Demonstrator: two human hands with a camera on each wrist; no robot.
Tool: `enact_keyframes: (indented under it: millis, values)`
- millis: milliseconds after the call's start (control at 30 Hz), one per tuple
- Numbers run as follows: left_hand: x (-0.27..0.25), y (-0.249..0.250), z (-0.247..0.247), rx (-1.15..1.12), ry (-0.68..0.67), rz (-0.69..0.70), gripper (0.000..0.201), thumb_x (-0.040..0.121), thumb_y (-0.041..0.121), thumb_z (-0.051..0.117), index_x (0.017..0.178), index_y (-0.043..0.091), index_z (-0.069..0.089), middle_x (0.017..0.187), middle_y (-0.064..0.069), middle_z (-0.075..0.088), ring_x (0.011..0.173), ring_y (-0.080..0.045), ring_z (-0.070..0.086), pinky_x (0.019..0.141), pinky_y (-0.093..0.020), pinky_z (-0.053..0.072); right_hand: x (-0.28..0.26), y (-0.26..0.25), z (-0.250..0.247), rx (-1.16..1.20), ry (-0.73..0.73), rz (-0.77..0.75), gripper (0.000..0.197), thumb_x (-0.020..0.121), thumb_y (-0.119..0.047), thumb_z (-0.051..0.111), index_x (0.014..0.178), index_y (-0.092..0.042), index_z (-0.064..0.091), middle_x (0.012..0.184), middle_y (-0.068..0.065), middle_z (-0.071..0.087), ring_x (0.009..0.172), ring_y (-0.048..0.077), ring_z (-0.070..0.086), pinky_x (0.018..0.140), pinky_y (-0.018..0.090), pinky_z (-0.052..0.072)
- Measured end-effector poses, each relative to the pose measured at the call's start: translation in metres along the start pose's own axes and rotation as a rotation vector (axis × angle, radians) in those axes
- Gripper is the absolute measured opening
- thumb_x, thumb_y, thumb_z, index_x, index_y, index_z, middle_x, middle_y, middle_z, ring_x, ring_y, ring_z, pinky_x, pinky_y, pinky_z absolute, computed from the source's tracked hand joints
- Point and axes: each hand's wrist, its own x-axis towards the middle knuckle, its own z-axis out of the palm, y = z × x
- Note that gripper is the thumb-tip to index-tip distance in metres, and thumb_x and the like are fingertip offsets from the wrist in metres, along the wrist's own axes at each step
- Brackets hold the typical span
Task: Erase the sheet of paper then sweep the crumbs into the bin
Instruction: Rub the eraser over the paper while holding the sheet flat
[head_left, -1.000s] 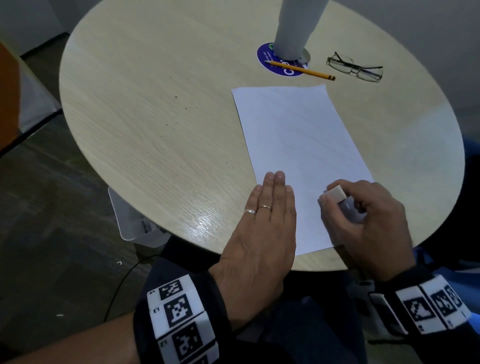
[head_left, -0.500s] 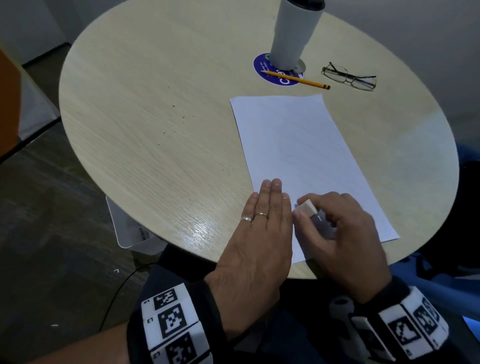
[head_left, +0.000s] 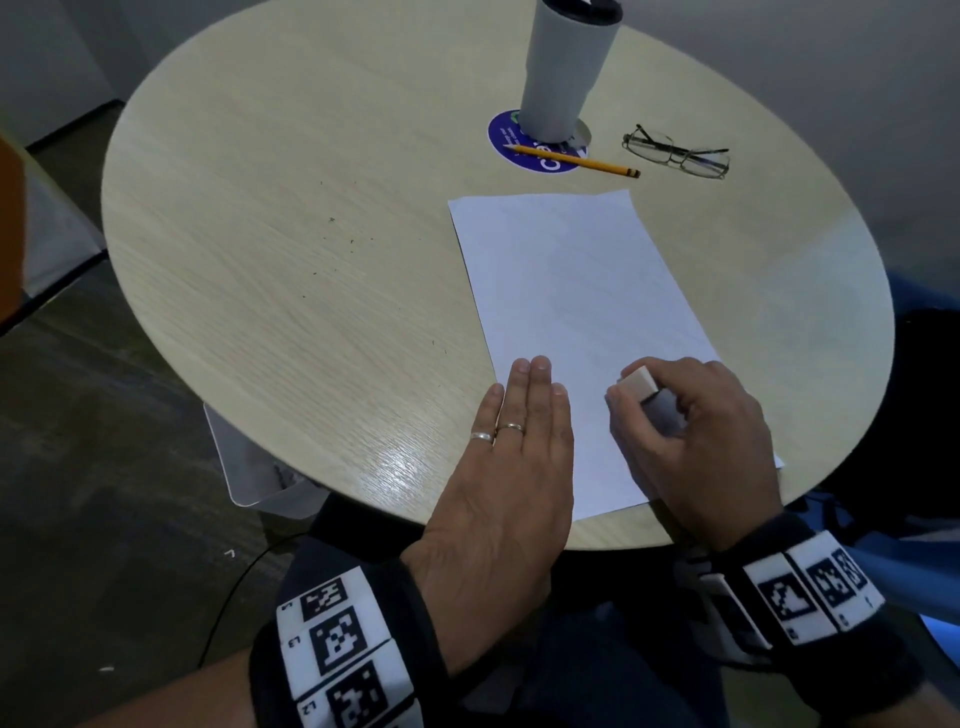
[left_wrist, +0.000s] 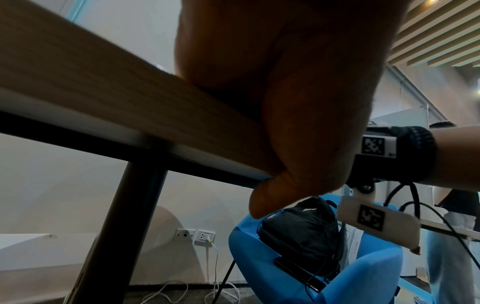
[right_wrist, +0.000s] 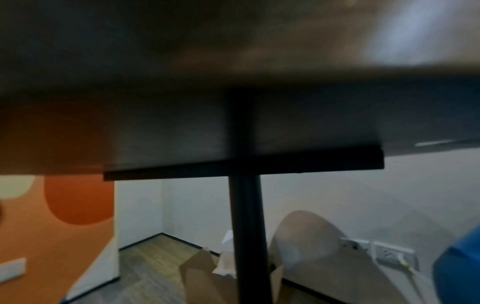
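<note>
Erasing step, at the tabletop's (head_left: 311, 312) near edge.
Your left hand (head_left: 511, 447) lies flat, fingers straight, pinning the paper (head_left: 576, 312); your right hand (head_left: 691, 436) pinches the eraser (head_left: 638, 383). Next, rub farther up the sheet.

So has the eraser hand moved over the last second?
Yes. The right hand with the eraser went left across the paper until it nearly touched the flat left hand, then back right, reopening a gap.
</note>
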Motion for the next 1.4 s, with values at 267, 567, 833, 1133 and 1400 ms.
enact_keyframes:
  millis: [267, 567, 833, 1133, 1400]
  values:
    - [0.0, 0.0, -0.002, 0.012, -0.026, -0.006, 0.103, 0.102, 0.03, 0.048, 0.147, -0.016, -0.033, 0.149, -0.041, -0.045, 0.146, -0.055, -0.036, 0.124, -0.057, -0.018, -0.005, -0.006, 0.0, 0.004, -0.018, 0.011, 0.01, 0.096, -0.023, 0.075, 0.086, -0.026, 0.071, 0.078, -0.011, 0.063, 0.078, 0.017, 0.053, 0.066, 0.034, 0.044]
    - [0.003, 0.0, -0.002, -0.008, -0.026, -0.006, 0.097, 0.104, 0.027, 0.043, 0.146, -0.016, -0.033, 0.149, -0.041, -0.045, 0.146, -0.053, -0.036, 0.124, -0.056, -0.018, -0.01, -0.002, -0.005, -0.018, -0.019, 0.031, 0.009, 0.095, -0.026, 0.075, 0.087, -0.029, 0.073, 0.081, -0.01, 0.067, 0.08, 0.017, 0.055, 0.067, 0.036, 0.048]
    - [0.005, 0.0, -0.003, -0.017, -0.023, -0.01, 0.102, 0.104, 0.031, 0.047, 0.147, -0.015, -0.033, 0.15, -0.039, -0.045, 0.146, -0.052, -0.036, 0.125, -0.057, -0.016, -0.024, -0.016, -0.004, 0.017, -0.081, -0.059, 0.006, 0.095, -0.029, 0.07, 0.09, -0.028, 0.073, 0.081, -0.011, 0.066, 0.081, 0.015, 0.056, 0.068, 0.035, 0.046]
    - [0.008, 0.003, 0.002, -0.061, 0.008, 0.004, 0.114, 0.101, 0.036, 0.056, 0.142, -0.015, -0.038, 0.142, -0.04, -0.051, 0.136, -0.051, -0.046, 0.118, -0.054, -0.026, -0.034, -0.02, -0.012, 0.032, -0.126, -0.098, 0.009, 0.093, -0.035, 0.066, 0.089, -0.03, 0.072, 0.08, -0.011, 0.062, 0.078, 0.016, 0.054, 0.066, 0.035, 0.046]
    - [0.013, -0.001, 0.018, -0.059, 0.113, -0.009, 0.118, 0.096, 0.036, 0.063, 0.148, -0.013, -0.03, 0.149, -0.038, -0.042, 0.141, -0.05, -0.039, 0.114, -0.054, -0.025, -0.019, -0.011, -0.014, 0.026, -0.037, -0.034, 0.008, 0.089, -0.024, 0.076, 0.087, -0.03, 0.072, 0.082, -0.013, 0.067, 0.077, 0.02, 0.056, 0.065, 0.038, 0.049]
